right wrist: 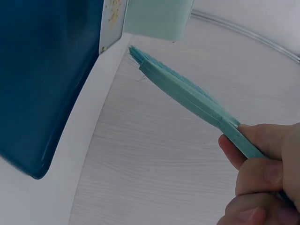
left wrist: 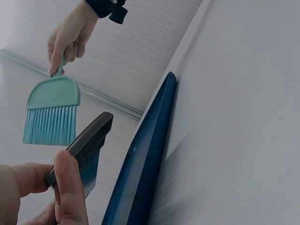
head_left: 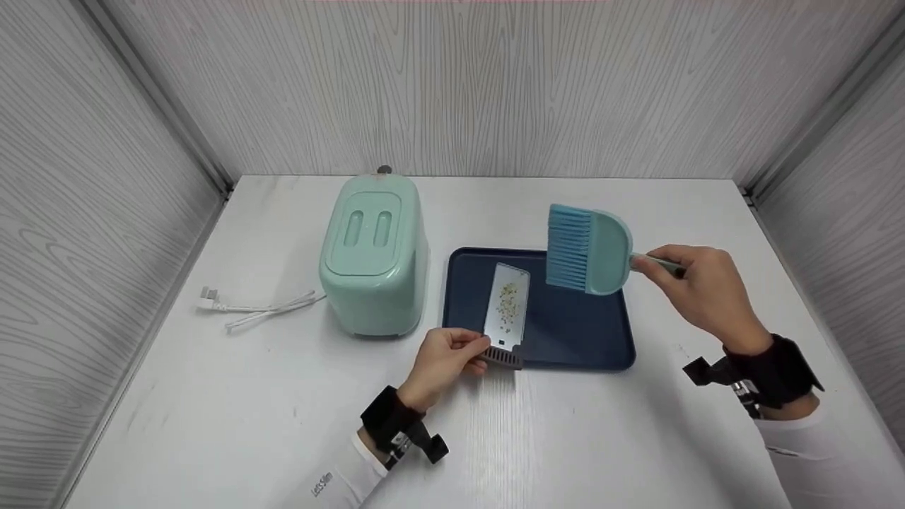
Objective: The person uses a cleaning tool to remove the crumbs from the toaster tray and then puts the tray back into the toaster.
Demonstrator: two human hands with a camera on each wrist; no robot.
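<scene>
My left hand (head_left: 440, 364) pinches the dark slotted end of a crumb tray (head_left: 512, 273) between thumb and fingers. Yellowish-brown crumbs (head_left: 508, 304) lie on its pale flat plate, above the dark blue tray (head_left: 580, 339). In the left wrist view the crumb tray's dark end (left wrist: 89, 136) appears edge-on, apart from the blue tray (left wrist: 145, 164). My right hand (head_left: 710, 293) grips the handle of a mint-green brush (head_left: 611, 251) with blue bristles. Held in the air, the brush overlaps the blue tray's right half in the head view, bristles facing left.
A mint-green toaster (head_left: 378, 297) with two oval recesses on top stands left of the blue tray. From its left side a white cable (head_left: 269, 309) with a plug lies on the white table (head_left: 212, 410). Wood-grain panels (head_left: 466, 92) enclose the table's back and sides.
</scene>
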